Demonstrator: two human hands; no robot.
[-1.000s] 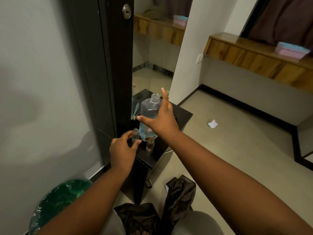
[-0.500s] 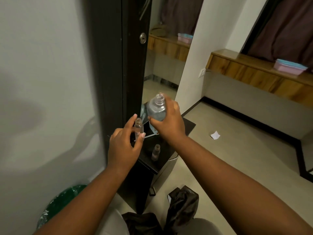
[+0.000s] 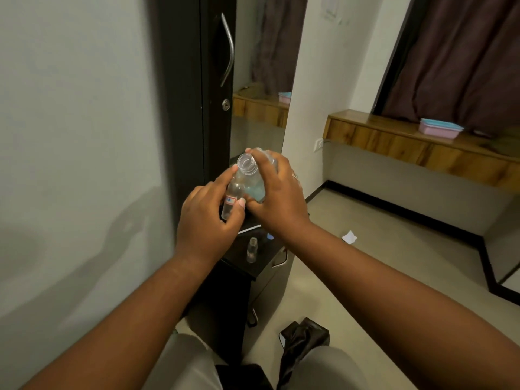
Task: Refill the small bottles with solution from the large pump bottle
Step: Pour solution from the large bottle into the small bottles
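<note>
While both bottles are held up above the counter (image 3: 254, 273), the pour depends on how their mouths line up. The right hand (image 3: 277, 197) grips the big bottle (image 3: 250, 178) around its body; its open neck tilts up and toward the left hand, blue solution pooled low inside. The left hand (image 3: 206, 220) pinches the small bottle (image 3: 232, 199) roughly upright, touching the big bottle's side, its mouth hidden below that neck. As I judge it, the big bottle's long axis must tip further left so its mouth comes over the small one. A second small bottle (image 3: 251, 250) stands near the counter's front edge, waiting.
</note>
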